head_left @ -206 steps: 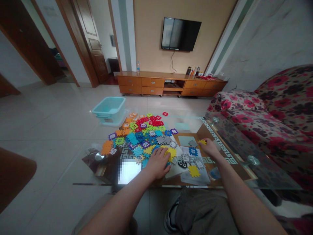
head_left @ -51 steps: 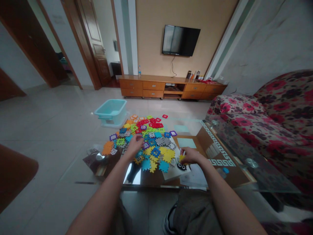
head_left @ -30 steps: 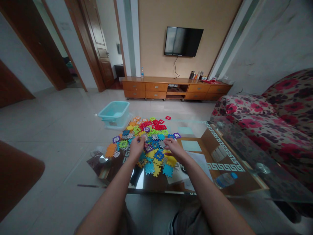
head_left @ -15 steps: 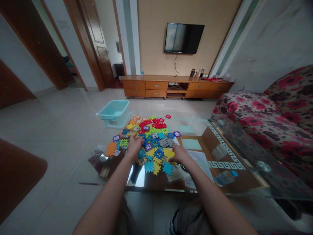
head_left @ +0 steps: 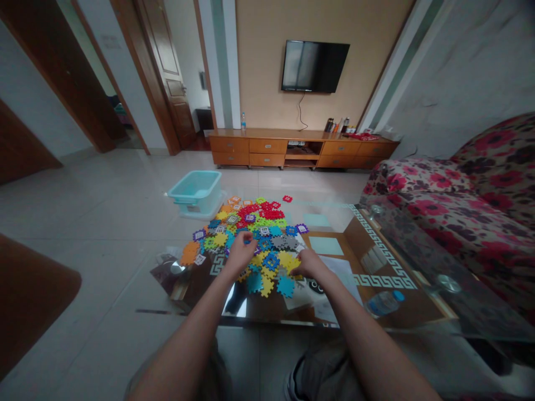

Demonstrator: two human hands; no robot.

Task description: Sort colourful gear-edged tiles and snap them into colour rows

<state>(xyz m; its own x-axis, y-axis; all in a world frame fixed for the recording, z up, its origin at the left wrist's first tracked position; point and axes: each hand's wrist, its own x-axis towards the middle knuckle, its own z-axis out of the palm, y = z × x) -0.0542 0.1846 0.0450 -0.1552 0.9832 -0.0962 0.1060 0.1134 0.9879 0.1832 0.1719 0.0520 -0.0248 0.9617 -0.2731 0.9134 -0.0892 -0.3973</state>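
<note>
A spread of colourful interlocking plastic tiles with toothed edges covers part of the glass table. My left hand is over the blue tiles in the middle, its fingers curled in; whatever may be between them is hidden. At the right edge of the spread, my right hand has thumb and fingers closed about the edge of a yellow tile. Grey tiles lie just beyond it, and a blue open-frame tile lies between the hands. Red tiles are gathered at the far side.
A light-blue plastic tub stands beyond the table's left corner. Paper sheets and a water bottle appear to the right, seen at or through the glass table. A floral sofa stands at the right.
My left hand has moved right across the tiles, uncovering yellow and green ones at the left. My right hand has shifted slightly right, staying by the yellow tiles.
</note>
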